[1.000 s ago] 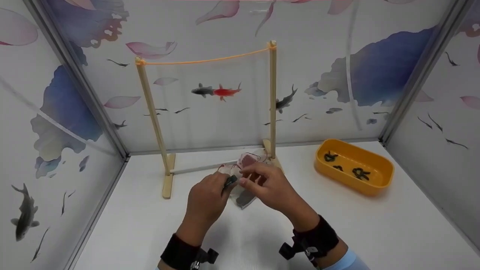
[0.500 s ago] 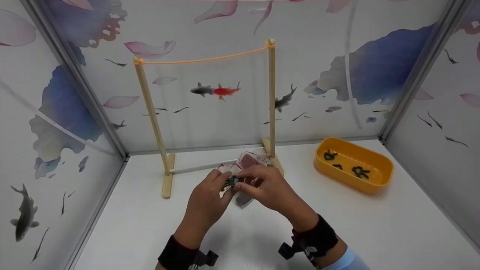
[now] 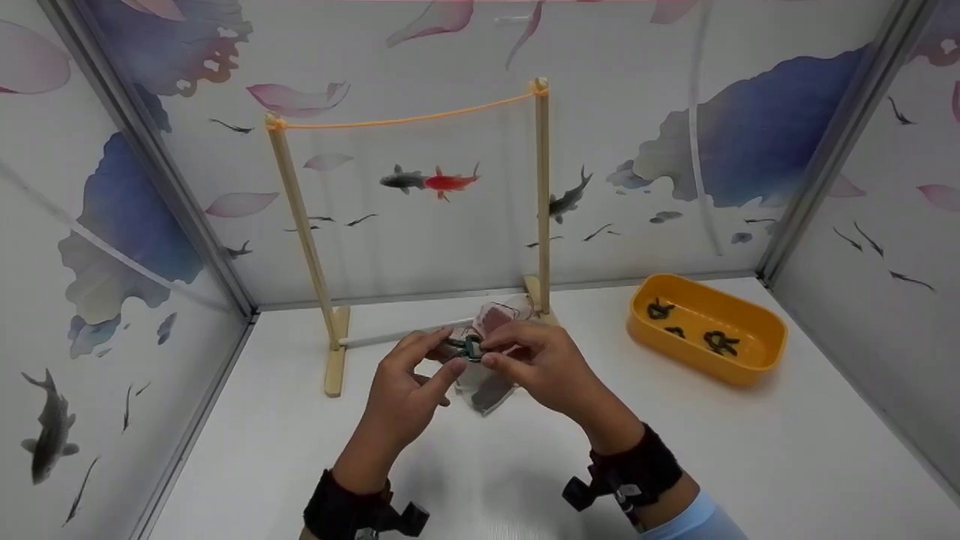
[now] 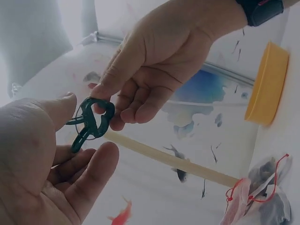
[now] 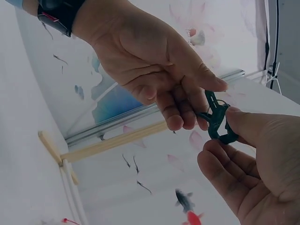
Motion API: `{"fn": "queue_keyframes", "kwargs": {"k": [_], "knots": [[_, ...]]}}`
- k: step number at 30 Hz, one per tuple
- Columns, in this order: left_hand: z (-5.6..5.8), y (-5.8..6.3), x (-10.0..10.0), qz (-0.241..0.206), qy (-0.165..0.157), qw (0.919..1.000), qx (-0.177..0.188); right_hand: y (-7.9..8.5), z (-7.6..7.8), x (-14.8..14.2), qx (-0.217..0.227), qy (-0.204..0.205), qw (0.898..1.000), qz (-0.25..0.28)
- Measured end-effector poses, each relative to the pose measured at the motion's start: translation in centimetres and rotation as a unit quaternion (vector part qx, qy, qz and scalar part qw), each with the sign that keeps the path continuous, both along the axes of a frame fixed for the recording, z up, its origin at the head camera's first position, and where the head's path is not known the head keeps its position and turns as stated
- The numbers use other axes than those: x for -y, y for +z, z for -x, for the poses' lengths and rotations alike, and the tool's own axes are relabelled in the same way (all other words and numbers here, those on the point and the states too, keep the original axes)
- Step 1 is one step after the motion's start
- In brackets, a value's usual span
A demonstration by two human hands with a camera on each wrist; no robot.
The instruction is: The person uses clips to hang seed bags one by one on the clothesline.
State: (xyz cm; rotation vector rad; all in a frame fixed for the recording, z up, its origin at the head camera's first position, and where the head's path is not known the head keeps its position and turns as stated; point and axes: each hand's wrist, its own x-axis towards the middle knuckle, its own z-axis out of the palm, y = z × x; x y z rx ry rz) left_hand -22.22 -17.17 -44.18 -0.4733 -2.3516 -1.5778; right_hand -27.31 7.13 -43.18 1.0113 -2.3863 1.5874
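Note:
A dark green plastic spring clip (image 3: 471,348) is held in the air between both hands. My left hand (image 3: 409,382) pinches its handle ends between thumb and fingers, as the right wrist view shows. From the other side, my right hand (image 3: 547,367) pinches the rounded jaw end with thumb and index finger. In the left wrist view the clip (image 4: 93,119) shows its two handles spread apart. Below the hands lie see-through pouches (image 3: 486,394) with red cords, one with something dark grey inside and one pinkish, partly hidden by the hands.
Behind the hands stands a wooden frame (image 3: 545,195) with an orange cord (image 3: 409,121) strung between its posts and a white bar (image 3: 390,332) low down. A yellow tray (image 3: 705,366) with several dark green clips is at the right. Printed panels enclose the white table (image 3: 247,450).
At first only my left hand held the clip, with the right fingers apart beside it. Now my right hand also pinches it, and my left hand has shifted slightly left onto the handles.

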Motion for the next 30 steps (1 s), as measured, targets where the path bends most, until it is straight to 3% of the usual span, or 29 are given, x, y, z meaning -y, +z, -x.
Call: {"fn": "queue_keyframes", "kwargs": {"k": [7, 12, 15, 21, 25, 30], "knots": [[0.2, 0.1, 0.3, 0.0, 0.025, 0.9997, -0.004, -0.5, 0.5, 0.0, -0.013, 0.013, 1.0, -0.011], [0.8, -0.2, 0.8, 0.006, 0.061, 0.9981, -0.01, -1.6, 2.3, -0.6, 0.023, -0.031, 0.998, -0.055], [1.2, -0.6, 1.3, 0.011, 0.094, 0.9953, -0.019, -3.1, 4.3, -1.2, 0.058, -0.085, 0.99, -0.098], [2.2, -1.7, 2.2, 0.046, 0.157, 0.9842, -0.067, -6.9, 8.4, -2.6, 0.125, -0.178, 0.96, -0.177], [2.6, -2.4, 2.5, 0.053, 0.18, 0.9786, -0.085, -8.6, 9.6, -3.2, 0.147, -0.192, 0.949, -0.201], [3.0, -2.9, 2.8, 0.057, 0.196, 0.9745, -0.094, -9.8, 10.0, -3.1, 0.15, -0.194, 0.949, -0.198]]}}
